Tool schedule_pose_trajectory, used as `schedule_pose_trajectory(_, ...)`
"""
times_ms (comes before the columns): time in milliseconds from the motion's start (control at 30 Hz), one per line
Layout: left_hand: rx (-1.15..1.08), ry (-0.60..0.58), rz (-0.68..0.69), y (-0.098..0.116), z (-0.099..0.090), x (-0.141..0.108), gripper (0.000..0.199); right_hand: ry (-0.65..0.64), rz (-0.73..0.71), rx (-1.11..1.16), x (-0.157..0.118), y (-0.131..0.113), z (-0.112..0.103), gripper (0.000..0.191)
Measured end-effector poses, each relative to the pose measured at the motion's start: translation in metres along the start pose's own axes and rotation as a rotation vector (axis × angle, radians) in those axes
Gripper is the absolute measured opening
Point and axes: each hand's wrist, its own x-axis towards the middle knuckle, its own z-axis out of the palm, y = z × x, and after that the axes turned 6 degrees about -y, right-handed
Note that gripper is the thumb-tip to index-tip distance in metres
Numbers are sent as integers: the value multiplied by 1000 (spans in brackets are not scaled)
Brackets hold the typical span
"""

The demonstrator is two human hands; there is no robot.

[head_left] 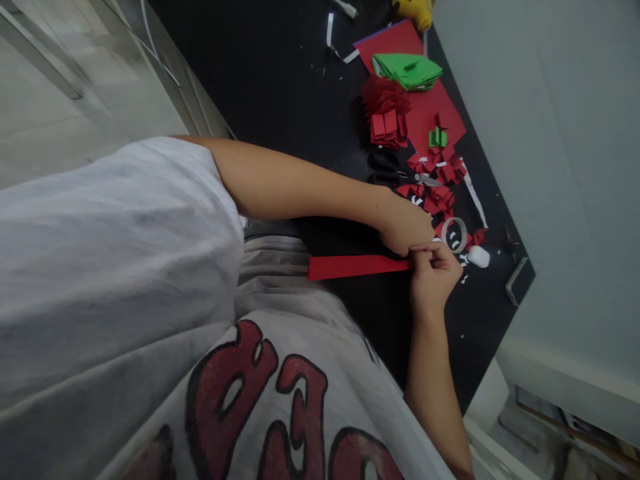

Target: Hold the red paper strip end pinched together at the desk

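A long, folded red paper strip (357, 267) stretches from my lap over the table's near edge to my hands. Its far end is between the fingers of my right hand (436, 273), which is closed in a pinch. My left hand (407, 223) is closed and bent down against the same end, touching the right fingertips; its own fingers are mostly hidden. Just beyond the hands lie a clear tape roll (443, 235) and a small white rounded object (479, 257). Black-handled scissors (384, 175) rest beside my left wrist, among small folded red paper pieces (440, 199).
On the black table (270, 80) are a stack of folded red paper (387, 127), a green folded paper bundle (413, 72), a red sheet (433, 113) and white paper strips (474, 193). A phone (520, 281) lies at the far edge by the wall. A yellow object (415, 12) is partly visible.
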Motion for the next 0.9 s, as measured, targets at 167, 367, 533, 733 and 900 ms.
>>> schedule_pose_trajectory(167, -1, -25, -15, 1, -1, -1, 17, 5, 4, 9, 0, -2, 1, 11)
schedule_pose_trajectory(367, 60, -39, 1, 3, -3, -2, 21, 7, 8, 23, 1, -3, 0, 11)
schedule_pose_trajectory(533, 69, -56, -3, 5, -6, -4, 22, 3, 2, 29, 0, -2, 0, 10)
schedule_pose_trajectory(733, 51, -53, -20, 2, -3, -2, 23, 1, 13, 16, 0, -1, 1, 13)
schedule_pose_trajectory(900, 41, -24, -14, 2, -2, -1, 17, 7, 8, 17, 0, -2, 0, 12)
